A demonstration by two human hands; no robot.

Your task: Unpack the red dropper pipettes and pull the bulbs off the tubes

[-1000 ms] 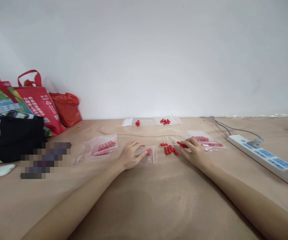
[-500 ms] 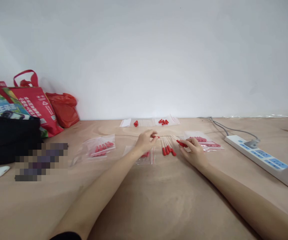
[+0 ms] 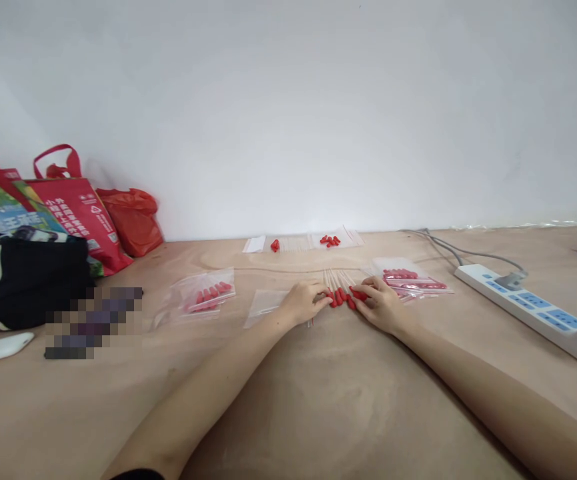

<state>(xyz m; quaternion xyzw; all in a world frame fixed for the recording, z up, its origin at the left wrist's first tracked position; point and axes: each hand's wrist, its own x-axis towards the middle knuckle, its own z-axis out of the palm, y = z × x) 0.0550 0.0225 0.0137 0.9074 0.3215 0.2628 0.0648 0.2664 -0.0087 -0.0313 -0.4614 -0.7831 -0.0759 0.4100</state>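
Note:
A fan of thin pale sticks with red tips (image 3: 341, 297) lies on the brown tabletop (image 3: 318, 400) between my hands. My left hand (image 3: 304, 303) has its fingers curled, with the fingertips pressed on the red tips from the left. It rests partly over a small clear zip bag (image 3: 267, 303). My right hand (image 3: 381, 303) closes in from the right, its fingers pinched on the red tips. The two hands nearly meet over the cluster.
A filled zip bag (image 3: 203, 293) lies to the left, and more filled bags (image 3: 411, 279) to the right. Further bags with red pieces (image 3: 331, 240) lie by the wall. A white power strip (image 3: 533, 310) runs at right. Red tote bags (image 3: 75, 207), a black striped bag (image 3: 23, 280) and a white object (image 3: 3, 347) stand at left.
My left hand left the small zip bag, reached toward the far ends of the sticks, then came back onto the red tips. My right hand shifted slightly left to the same tips.

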